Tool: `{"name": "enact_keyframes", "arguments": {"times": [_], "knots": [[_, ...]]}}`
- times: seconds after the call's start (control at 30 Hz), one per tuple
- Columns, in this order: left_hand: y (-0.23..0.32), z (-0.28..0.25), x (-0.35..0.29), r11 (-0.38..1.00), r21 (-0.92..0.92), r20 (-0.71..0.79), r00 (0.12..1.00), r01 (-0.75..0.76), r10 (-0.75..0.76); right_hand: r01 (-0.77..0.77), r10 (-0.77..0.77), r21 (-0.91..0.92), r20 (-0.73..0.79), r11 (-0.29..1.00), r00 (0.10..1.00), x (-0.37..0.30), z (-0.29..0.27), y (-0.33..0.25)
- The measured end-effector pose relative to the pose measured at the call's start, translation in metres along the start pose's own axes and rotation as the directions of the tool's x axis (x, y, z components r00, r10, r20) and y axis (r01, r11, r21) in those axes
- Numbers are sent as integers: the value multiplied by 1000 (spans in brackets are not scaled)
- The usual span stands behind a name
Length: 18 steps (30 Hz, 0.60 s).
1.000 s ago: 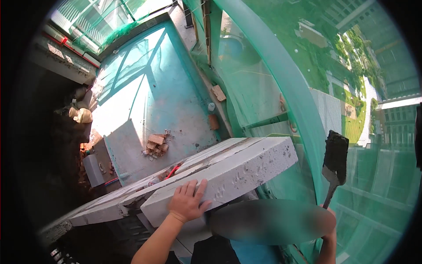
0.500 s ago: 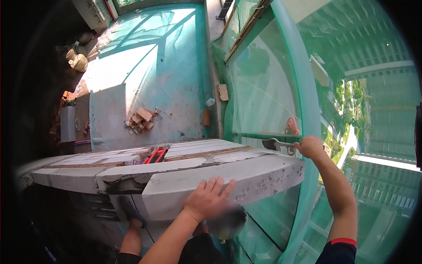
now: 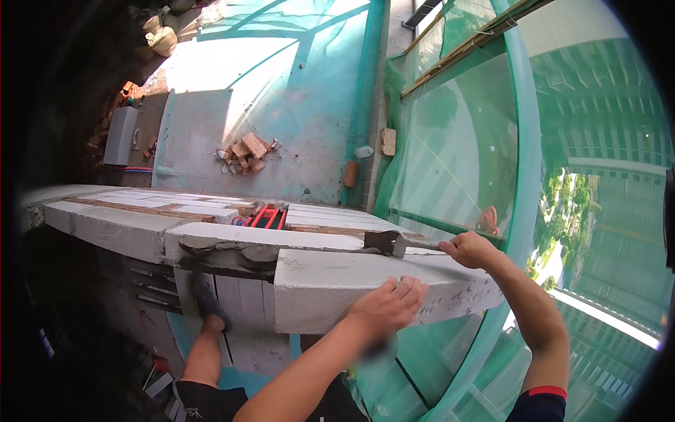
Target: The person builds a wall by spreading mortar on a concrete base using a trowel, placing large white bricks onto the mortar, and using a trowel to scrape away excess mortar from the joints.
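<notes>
A long white building block (image 3: 330, 271) lies on top of the block wall, its near face toward me. My left hand (image 3: 390, 302) rests on its near upper edge, fingers bent close together against it; the thumb is hidden. My right hand (image 3: 470, 250) is closed around the handle of a trowel (image 3: 385, 243) with a wide, squared metal blade. The blade is low over the top of the block, near its far edge; whether it touches cannot be told. Grey mortar (image 3: 228, 252) is smeared on the wall just left of the block.
Red-handled gear (image 3: 269, 216) lies beyond the wall top. A heap of broken bricks (image 3: 246, 152) is on the floor farther off. Green netting (image 3: 457, 141) hangs at the right, with an orange coil (image 3: 488, 220) beside it. My foot (image 3: 207, 302) is on planks below.
My right hand has brought the trowel left, from beyond the block's right end to over its top. The spread fingers of my left hand have drawn together on the block's edge. The view has shifted.
</notes>
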State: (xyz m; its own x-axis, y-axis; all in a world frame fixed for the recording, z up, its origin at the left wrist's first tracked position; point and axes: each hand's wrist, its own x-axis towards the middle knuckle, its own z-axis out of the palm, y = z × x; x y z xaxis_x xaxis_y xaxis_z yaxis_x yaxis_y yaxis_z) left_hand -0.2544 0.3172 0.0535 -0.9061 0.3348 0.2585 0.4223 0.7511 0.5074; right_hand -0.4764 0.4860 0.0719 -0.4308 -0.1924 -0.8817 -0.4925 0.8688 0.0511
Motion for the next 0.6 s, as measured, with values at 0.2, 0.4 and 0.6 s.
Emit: {"name": "enact_keyframes", "arguments": {"times": [0.2, 0.4, 0.6], "knots": [[1, 5, 0, 1000, 5, -76, 997, -5, 5, 97, -101, 97, 33, 991, 994, 33, 9, -77], [-2, 2, -8, 993, -119, -178, 984, -14, -7, 134, -173, 220, 172, 966, 970, 55, 8, -166], [40, -73, -82, 915, -380, -374, 927, -133, -20, 150, -258, 421, 212, 894, 943, 48, -16, -225]]}}
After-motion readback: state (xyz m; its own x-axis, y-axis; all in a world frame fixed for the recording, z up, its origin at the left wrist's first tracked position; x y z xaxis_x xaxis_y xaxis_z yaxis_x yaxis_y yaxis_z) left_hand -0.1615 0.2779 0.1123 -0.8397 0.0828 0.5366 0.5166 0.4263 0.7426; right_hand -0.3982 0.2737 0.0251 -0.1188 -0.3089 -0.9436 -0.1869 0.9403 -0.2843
